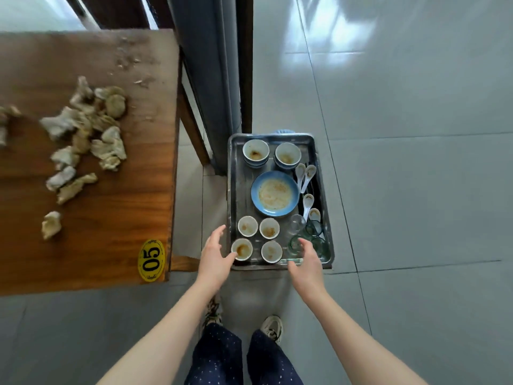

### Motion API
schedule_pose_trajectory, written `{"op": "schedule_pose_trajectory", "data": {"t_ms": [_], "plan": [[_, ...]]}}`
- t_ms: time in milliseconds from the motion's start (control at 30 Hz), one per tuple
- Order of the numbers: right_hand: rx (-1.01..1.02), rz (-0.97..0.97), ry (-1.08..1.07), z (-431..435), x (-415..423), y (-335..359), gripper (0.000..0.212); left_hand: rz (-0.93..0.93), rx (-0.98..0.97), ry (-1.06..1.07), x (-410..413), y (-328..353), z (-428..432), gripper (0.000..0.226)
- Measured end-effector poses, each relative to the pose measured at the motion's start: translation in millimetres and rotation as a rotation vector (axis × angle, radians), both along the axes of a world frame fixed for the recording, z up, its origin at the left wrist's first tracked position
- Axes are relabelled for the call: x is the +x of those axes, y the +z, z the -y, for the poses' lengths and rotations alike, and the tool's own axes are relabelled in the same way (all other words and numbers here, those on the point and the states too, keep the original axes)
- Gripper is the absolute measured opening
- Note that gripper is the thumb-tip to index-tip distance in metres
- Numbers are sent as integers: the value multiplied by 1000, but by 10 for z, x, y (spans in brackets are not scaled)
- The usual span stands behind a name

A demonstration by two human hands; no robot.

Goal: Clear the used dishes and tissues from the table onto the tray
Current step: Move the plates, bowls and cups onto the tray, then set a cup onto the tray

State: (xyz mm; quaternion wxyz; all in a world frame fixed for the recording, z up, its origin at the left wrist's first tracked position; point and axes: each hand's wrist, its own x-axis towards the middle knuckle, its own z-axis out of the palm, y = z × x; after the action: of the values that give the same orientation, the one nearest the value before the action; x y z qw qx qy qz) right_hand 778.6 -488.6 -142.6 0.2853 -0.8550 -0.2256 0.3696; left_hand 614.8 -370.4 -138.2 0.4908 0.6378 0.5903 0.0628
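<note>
A steel tray (235, 190) sits low to the right of the wooden table (111, 218). It holds two stacks of bowls (256, 152), a blue plate (275, 193), several small white cups (247, 226), white spoons (305, 175) and green-rimmed glasses (313, 229). Several crumpled, stained tissues (83, 140) lie scattered on the table. My left hand (215, 257) hovers open at the tray's near left corner, its thumb by a cup (242, 249). My right hand (306, 259) is open over the near right edge, holding nothing.
A yellow "05" tag (151, 260) marks the table's near right corner. Crumbs (125, 58) dot the far part of the table. A chair frame and dark post (222, 79) stand behind the tray. Grey tiled floor (416, 190) spreads to the right; my feet (272, 327) are below the tray.
</note>
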Motion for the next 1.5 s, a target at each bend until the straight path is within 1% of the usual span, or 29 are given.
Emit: {"op": "schedule_pose_trajectory", "data": {"t_ms": [100, 200, 367, 467, 533, 667, 800, 933, 1133, 1267, 1500], "plan": [[55, 56, 11, -86, 87, 477, 55, 31, 58, 1, -43, 455, -88, 64], [130, 114, 24, -227, 170, 961, 48, 45, 156, -9, -109, 923, -214, 57], [272, 190, 97, -592, 150, 1721, 43, 93, 334, 55, -349, 1692, -499, 46], [366, 252, 125, -836, 39, 2089, 37, 110, 446, 87, -570, 2100, -712, 43], [414, 264, 151, -998, -89, 2265, 38, 123, 491, 103, -780, 2326, -864, 41], [468, 268, 221, -1250, -529, 2518, 40, 178, 502, 213, -1326, 2662, -1093, 36], [491, 271, 278, -1448, -1135, 2652, 40, 191, 500, 274, -1973, 2750, -1211, 32], [500, 252, 324, -1594, -1783, 2711, 38, 134, 498, 280, -2691, 2750, -1316, 33], [500, 278, 314, -1820, -2504, 2714, 37, 117, 453, 275, -3570, 2689, -1493, 34], [471, 286, 323, -1865, -2851, 2575, 36, 128, 418, 270, -3909, 2598, -1623, 33], [346, 250, 330, -1898, -3135, 2179, 36, 134, 334, 227, -4080, 2329, -1690, 33]]}}
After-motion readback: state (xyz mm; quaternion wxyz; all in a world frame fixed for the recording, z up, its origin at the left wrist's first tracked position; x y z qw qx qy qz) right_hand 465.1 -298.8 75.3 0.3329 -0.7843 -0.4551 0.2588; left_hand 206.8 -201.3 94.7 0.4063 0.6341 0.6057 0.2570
